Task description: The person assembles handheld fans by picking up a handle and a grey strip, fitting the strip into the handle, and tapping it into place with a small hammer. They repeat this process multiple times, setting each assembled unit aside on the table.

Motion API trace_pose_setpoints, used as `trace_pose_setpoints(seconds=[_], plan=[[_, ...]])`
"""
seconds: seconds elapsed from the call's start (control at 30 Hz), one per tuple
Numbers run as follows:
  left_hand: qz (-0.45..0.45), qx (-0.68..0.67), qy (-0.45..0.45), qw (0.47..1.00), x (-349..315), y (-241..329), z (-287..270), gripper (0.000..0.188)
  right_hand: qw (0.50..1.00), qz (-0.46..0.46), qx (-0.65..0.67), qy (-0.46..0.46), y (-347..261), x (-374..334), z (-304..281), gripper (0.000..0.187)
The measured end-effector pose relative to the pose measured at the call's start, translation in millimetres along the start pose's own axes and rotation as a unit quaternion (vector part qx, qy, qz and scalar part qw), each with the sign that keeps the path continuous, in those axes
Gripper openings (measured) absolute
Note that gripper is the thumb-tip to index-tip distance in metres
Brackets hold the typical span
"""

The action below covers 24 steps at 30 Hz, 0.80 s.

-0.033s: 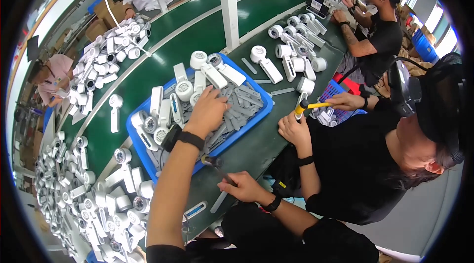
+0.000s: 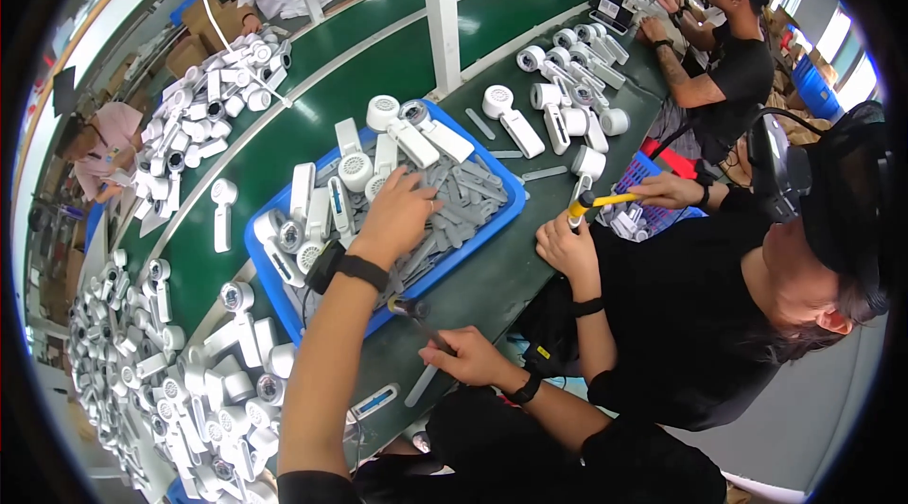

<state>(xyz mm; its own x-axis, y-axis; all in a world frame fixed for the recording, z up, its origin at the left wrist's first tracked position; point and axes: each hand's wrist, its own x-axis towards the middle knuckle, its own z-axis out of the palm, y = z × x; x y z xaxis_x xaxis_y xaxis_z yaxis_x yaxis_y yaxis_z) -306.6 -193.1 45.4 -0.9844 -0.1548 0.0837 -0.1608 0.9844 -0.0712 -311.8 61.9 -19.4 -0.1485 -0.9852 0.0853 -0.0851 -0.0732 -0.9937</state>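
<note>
My left hand [image 2: 399, 216] reaches into a blue plastic tray [image 2: 511, 211], its fingers apart over a heap of flat grey plastic strips [image 2: 463, 197]. Whether a fingertip touches a strip I cannot tell. White handheld fans [image 2: 355, 171] lie along the tray's far and left sides, close to that hand. One fan [image 2: 340, 206] has its handle open, with something blue inside. My right hand [image 2: 468, 357] is closed round the handle of a hammer [image 2: 409, 308], whose head rests at or just above the tray's near rim.
Fans are piled at the left [image 2: 213, 400] and across the green conveyor belt [image 2: 369, 55]. Another fan handle [image 2: 374, 402] lies near me beside a loose strip. At my right, a co-worker holds a yellow-handled hammer [image 2: 605, 201] against a fan. A white post [image 2: 441, 12] rises beyond the tray.
</note>
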Motion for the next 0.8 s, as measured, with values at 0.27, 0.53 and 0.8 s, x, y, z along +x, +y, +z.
trace_pose_setpoints(seconds=[0.27,0.53,0.8], plan=[[-0.055,-0.107,0.016,0.993,-46.4,-7.2,-13.5,0.029,0.999,0.041,0.010,-0.019,-2.8,-0.4,0.5,0.028],[-0.141,-0.088,0.222,0.961,-20.5,-14.5,-23.8,0.024,1.000,0.021,0.008,-0.007,-2.7,0.1,0.2,0.029],[-0.057,-0.036,0.145,0.987,18.3,-13.1,0.8,0.014,1.000,0.009,0.006,0.013,1.6,1.2,2.8,0.026]])
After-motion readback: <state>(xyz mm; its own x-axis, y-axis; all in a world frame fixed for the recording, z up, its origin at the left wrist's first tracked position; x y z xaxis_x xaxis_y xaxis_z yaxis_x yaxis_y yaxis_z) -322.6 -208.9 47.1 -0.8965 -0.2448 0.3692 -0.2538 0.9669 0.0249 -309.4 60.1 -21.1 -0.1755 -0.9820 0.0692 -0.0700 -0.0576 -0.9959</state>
